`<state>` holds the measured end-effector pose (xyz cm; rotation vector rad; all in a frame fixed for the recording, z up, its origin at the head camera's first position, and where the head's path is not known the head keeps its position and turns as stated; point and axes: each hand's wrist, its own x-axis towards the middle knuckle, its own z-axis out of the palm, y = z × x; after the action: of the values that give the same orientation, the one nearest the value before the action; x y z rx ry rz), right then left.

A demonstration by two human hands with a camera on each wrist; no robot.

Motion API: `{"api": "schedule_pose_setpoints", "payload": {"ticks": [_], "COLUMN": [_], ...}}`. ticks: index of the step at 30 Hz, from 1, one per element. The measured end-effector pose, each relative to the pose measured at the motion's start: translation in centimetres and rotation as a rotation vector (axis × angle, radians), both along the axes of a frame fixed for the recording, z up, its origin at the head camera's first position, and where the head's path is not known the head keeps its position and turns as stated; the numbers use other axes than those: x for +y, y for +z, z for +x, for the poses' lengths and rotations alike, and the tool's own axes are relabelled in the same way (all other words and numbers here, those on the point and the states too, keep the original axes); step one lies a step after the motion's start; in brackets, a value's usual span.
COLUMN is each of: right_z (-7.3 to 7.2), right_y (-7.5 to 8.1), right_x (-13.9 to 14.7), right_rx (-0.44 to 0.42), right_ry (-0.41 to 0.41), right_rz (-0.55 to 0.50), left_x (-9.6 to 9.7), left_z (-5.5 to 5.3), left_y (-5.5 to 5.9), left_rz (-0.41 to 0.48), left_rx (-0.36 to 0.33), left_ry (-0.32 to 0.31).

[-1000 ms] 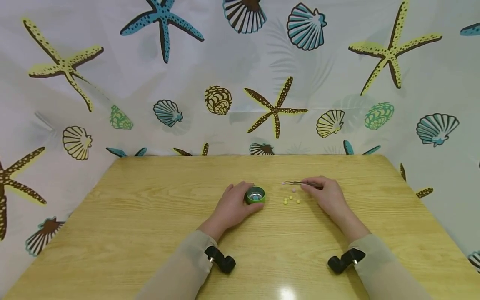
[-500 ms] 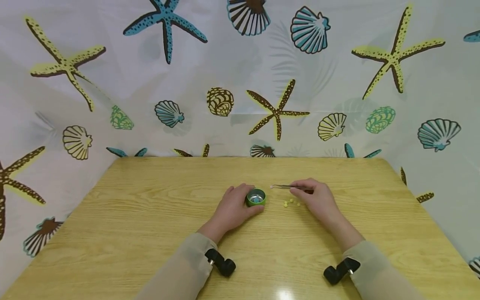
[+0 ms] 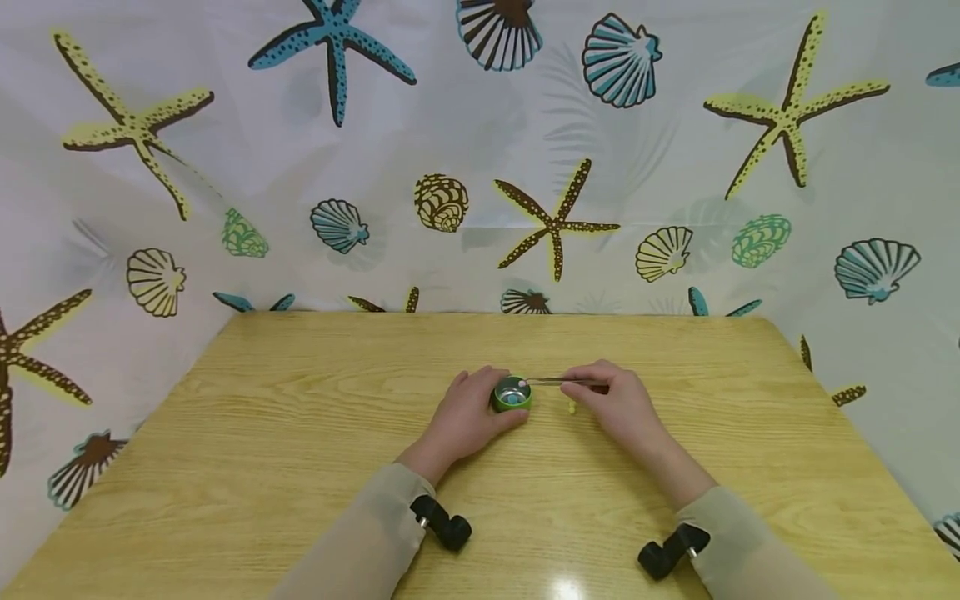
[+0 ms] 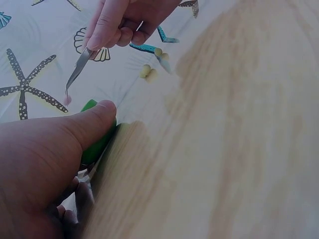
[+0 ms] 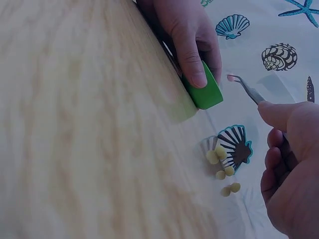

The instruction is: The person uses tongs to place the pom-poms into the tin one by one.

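My left hand [image 3: 472, 411] grips a small round green container [image 5: 208, 94] with a shiny metal inside, standing on the table. Something small and blue [image 3: 513, 399] lies at its bottom. With curled fingers my right hand [image 3: 615, 403] holds bent-tip metal tweezers [image 4: 79, 68], pointing left. A small pink bead [image 5: 230, 78] is pinched at their tips. In the head view the bead overlaps the container's far right rim; both wrist views show it just above the opening.
Several small yellow beads [image 5: 212, 157] lie on the wooden table [image 3: 300, 417] right of the container, partly hidden by my right hand in the head view. A cloth [image 3: 480, 275] printed with shells and starfish hangs behind the table.
My right hand has moved left with the tweezers and the pink bead, from over the table to the container's rim. My left hand stays round the container.
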<state>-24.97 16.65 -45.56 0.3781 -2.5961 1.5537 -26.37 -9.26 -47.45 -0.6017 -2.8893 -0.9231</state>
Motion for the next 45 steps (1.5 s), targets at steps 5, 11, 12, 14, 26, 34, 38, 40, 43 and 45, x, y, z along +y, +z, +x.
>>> {"api": "schedule_pose_setpoints", "payload": {"ticks": [5,11,12,14,26,34,38,40,43,45], "right_z": [0.1,0.3,0.3,0.3,0.1,0.2,0.4,0.4,0.4,0.4], "right_y": [0.0,0.4,0.5,0.5,0.3,0.6,0.9,0.9,1.0,1.2], "right_x": [-0.5,-1.0,-1.0,-1.1,-1.5,-1.3,-0.8,-0.4,0.2,0.7], "right_rx": [-0.002,-0.002,-0.005,-0.011,0.000,-0.022,-0.030,-0.040,-0.066,-0.098], "right_ry": [0.002,-0.016,-0.018,-0.023,-0.017,-0.031,-0.048,-0.059,-0.070,-0.078], "right_rz": [0.000,0.045,0.051,0.062,0.079,0.074,0.055,0.045,0.017,-0.011], "left_x": [-0.2,-0.2,-0.2,-0.2,-0.5,-0.4,-0.3,-0.2,-0.3,-0.3], "left_z": [0.0,-0.1,-0.1,-0.1,-0.3,-0.1,-0.1,0.0,0.1,0.1], "left_y": [-0.1,-0.1,-0.1,-0.1,-0.3,-0.2,-0.2,-0.2,-0.3,-0.3], "left_rz": [0.003,0.008,0.006,0.006,0.011,0.014,0.015,0.013,0.009,0.007], "left_rx": [0.005,0.005,0.005,0.003,0.007,0.008,0.014,0.013,0.007,0.004], "left_ry": [-0.001,0.006,0.007,0.007,0.011,0.006,0.004,0.002,0.000,-0.003]}}
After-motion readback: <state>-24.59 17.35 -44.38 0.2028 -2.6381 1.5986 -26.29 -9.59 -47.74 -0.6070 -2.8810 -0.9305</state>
